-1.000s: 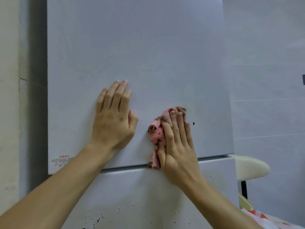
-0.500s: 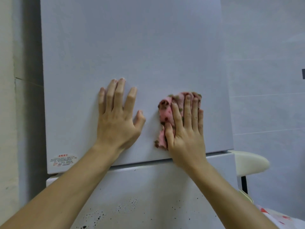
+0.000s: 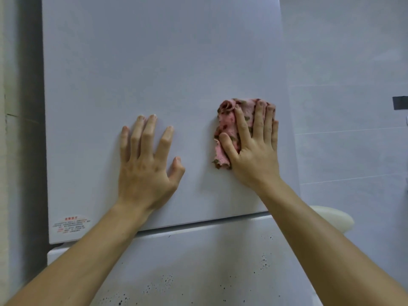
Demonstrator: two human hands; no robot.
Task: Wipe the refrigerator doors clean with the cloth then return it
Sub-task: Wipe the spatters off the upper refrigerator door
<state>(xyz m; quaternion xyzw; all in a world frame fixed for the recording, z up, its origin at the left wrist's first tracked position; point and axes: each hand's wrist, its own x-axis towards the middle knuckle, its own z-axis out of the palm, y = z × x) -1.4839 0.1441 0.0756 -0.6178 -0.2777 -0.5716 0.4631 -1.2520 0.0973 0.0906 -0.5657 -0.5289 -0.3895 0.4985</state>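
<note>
cloth (image 3: 229, 127) pressed flat on upper door (image 3: 154, 62) by right hand (image 3: 254, 146).

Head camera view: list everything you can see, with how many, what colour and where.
upper refrigerator door: one, pale grey-white, fills the centre
lower refrigerator door: one, white with dark specks, below the upper door
cloth: one, pink with a brown pattern, bunched on the upper door near its right edge
label: one, white with red print, lower left corner of the upper door
wall: pale tiles, right of the refrigerator
rounded object: one, cream, right of the refrigerator beside the seam between the doors; what it is I cannot tell
dark patch: one, on the wall at the right edge
left hand: flat on the upper door, fingers spread
right hand: presses the cloth to the door with straight fingers
</note>
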